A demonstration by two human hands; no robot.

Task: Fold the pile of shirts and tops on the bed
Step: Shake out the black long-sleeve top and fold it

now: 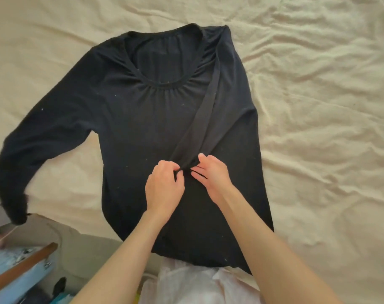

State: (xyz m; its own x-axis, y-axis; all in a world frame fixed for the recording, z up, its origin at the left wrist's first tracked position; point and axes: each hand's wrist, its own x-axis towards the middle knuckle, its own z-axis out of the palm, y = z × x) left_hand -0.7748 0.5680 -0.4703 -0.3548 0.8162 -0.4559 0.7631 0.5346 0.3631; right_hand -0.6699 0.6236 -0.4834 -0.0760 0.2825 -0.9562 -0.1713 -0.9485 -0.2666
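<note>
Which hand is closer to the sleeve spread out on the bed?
The left hand. It pinches cloth at the black top's middle, on the spread sleeve's side; the right hand lies just beyond it.
</note>
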